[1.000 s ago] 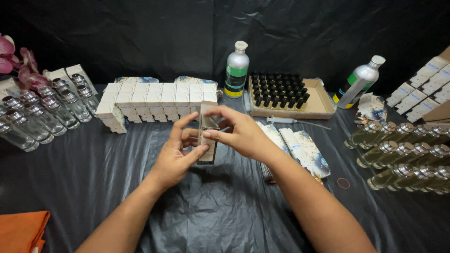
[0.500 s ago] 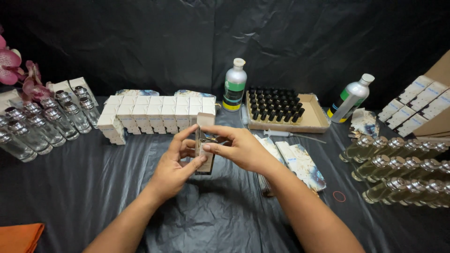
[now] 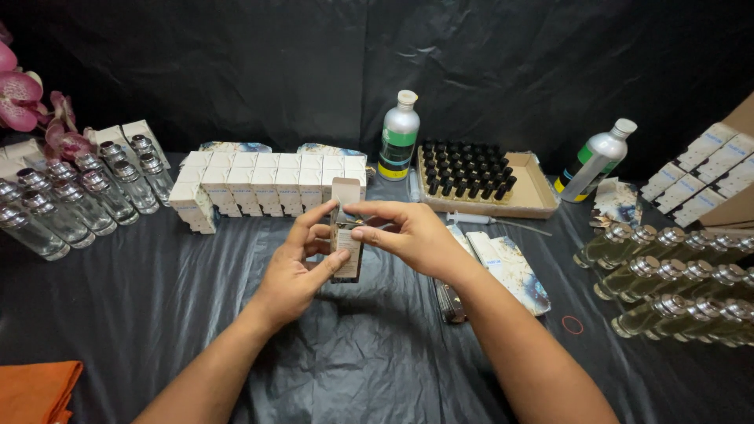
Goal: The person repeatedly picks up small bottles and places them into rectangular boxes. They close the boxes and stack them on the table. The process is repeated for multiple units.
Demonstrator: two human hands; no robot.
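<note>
while both our hands meet above the black-covered table [image 3: 157,306], we hold a small carton [image 3: 345,239] upright between them, roughly mid-scene, just in front of the row of white boxes [image 3: 267,179]. left hand [image 3: 294,271] is closed around the carton's lower body, thumb on the front face, fingers behind, likely to steady it. right hand [image 3: 412,235] pinches near the carton's open top, thumb and forefinger at the mouth; top flap stands up, so the grip probably keeps the opening free. carton's long axis is about vertical, slight tilt, open end pointing up and away from us, base toward the table. whether a bottle sits inside we cannot tell. filled bottles [image 3: 675,279] lie on their sides to the right, flat printed sleeves [image 3: 510,267] just beside the right wrist.
</note>
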